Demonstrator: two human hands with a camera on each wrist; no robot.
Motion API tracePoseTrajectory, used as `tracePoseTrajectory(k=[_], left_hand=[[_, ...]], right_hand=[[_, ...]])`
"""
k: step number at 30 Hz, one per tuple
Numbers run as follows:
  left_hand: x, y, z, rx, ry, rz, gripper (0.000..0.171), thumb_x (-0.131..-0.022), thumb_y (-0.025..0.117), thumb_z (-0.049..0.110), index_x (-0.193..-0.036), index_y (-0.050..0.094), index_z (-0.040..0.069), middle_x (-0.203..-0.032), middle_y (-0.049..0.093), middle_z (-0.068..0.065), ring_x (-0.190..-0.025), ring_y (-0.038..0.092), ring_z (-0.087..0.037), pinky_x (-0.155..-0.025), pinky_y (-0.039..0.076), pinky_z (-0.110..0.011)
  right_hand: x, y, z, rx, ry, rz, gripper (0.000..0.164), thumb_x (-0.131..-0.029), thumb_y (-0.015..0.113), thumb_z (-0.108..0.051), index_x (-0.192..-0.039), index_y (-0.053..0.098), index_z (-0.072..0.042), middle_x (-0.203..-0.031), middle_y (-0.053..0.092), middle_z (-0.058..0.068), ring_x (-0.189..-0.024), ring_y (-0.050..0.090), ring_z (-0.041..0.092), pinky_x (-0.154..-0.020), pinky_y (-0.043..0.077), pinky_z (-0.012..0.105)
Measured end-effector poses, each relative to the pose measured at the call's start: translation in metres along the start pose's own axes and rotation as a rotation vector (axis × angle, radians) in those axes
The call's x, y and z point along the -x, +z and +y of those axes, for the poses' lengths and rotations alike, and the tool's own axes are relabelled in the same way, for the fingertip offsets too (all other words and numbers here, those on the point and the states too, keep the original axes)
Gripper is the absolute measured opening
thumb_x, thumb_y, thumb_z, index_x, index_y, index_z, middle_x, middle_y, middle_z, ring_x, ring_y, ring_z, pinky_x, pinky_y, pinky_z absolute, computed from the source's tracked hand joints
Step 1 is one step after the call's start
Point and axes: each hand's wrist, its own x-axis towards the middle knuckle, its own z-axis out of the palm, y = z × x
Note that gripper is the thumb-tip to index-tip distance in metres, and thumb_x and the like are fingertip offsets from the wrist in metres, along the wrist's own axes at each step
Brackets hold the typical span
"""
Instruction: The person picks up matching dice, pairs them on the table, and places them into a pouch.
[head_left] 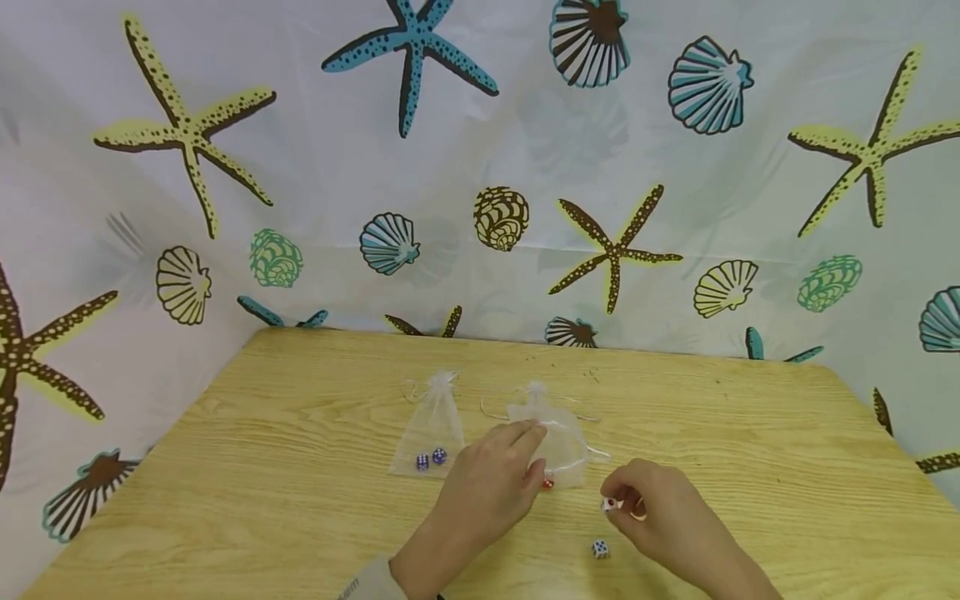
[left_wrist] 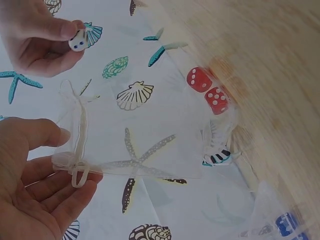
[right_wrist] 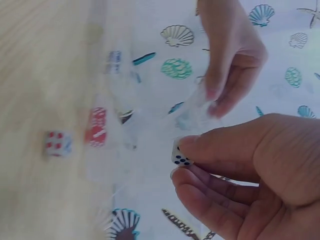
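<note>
My left hand (head_left: 495, 471) holds a sheer white drawstring pouch (left_wrist: 145, 145) near its mouth, with the thumb and fingers at the drawstring edge. Between thumb and fingertips, my right hand (head_left: 663, 508) pinches a white die (right_wrist: 181, 153) with dark pips, just right of the pouch. A second white die (head_left: 601, 548) lies on the table below that hand. Two red dice (left_wrist: 207, 90) show beyond the held pouch; whether they lie in it or in another pouch behind, I cannot tell. In the head view the left hand partly covers the pouch.
Another sheer pouch (head_left: 435, 417) with blue-purple dice (head_left: 431, 459) lies on the left of the wooden table (head_left: 300, 500). Behind the held pouch a gathered pouch top (head_left: 536, 388) and its cords show. A shell-and-starfish cloth (head_left: 450, 167) hangs around the table.
</note>
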Motion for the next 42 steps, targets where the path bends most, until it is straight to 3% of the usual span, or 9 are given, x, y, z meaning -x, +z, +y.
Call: tracePoseTrajectory(k=[18,26,31,35,38,42], left_hand=[[0.0,-0.001,0.001,-0.012,0.014,-0.006,0.028,-0.082,0.073,0.015,-0.108,0.069,0.004,-0.107,0.07,-0.009,-0.096,0.068,-0.02,-0.072,0.057,-0.028],[0.001,-0.003,0.004,0.0,0.032,-0.003,0.027,-0.082,0.073,0.013,-0.107,0.069,0.004,-0.105,0.071,-0.008,-0.091,0.068,-0.018,-0.07,0.057,-0.025],[0.001,-0.002,0.004,-0.008,0.034,0.005,0.027,-0.082,0.073,0.014,-0.107,0.069,0.004,-0.104,0.071,-0.007,-0.09,0.068,-0.018,-0.071,0.057,-0.025],[0.002,-0.002,0.004,-0.013,0.039,0.001,0.028,-0.082,0.073,0.015,-0.107,0.069,0.004,-0.104,0.071,-0.006,-0.092,0.068,-0.018,-0.072,0.057,-0.026],[0.002,-0.002,0.005,0.0,0.042,0.0,0.028,-0.082,0.073,0.014,-0.108,0.069,0.005,-0.105,0.071,-0.007,-0.093,0.069,-0.018,-0.071,0.057,-0.025],[0.002,-0.002,0.006,0.016,0.046,-0.002,0.028,-0.083,0.072,0.014,-0.109,0.069,0.005,-0.106,0.071,-0.007,-0.093,0.069,-0.018,-0.07,0.057,-0.025]], right_hand=[[-0.022,-0.012,-0.041,-0.01,-0.087,0.187,0.017,-0.075,0.076,0.0,-0.084,0.069,-0.013,-0.082,0.062,-0.007,-0.068,0.055,0.0,-0.06,0.05,0.018],[-0.031,0.001,-0.048,0.127,-0.056,0.33,0.023,-0.068,0.082,0.0,-0.078,0.068,-0.015,-0.09,0.051,-0.004,-0.077,0.051,0.009,-0.062,0.048,0.023],[-0.032,0.008,-0.049,0.258,-0.084,0.404,0.022,-0.066,0.083,-0.003,-0.077,0.067,-0.014,-0.105,0.055,0.005,-0.092,0.057,0.022,-0.067,0.052,0.031],[-0.033,0.01,-0.049,0.274,-0.079,0.379,0.02,-0.068,0.082,-0.004,-0.078,0.067,-0.013,-0.111,0.06,0.009,-0.098,0.063,0.028,-0.074,0.055,0.037],[-0.032,0.01,-0.049,0.285,-0.051,0.324,0.018,-0.07,0.081,-0.004,-0.079,0.067,-0.012,-0.099,0.065,0.003,-0.085,0.065,0.021,-0.069,0.055,0.032],[-0.031,0.011,-0.047,0.299,-0.003,0.272,0.017,-0.072,0.08,-0.006,-0.081,0.068,-0.013,-0.086,0.064,-0.006,-0.068,0.059,0.009,-0.058,0.05,0.023]])
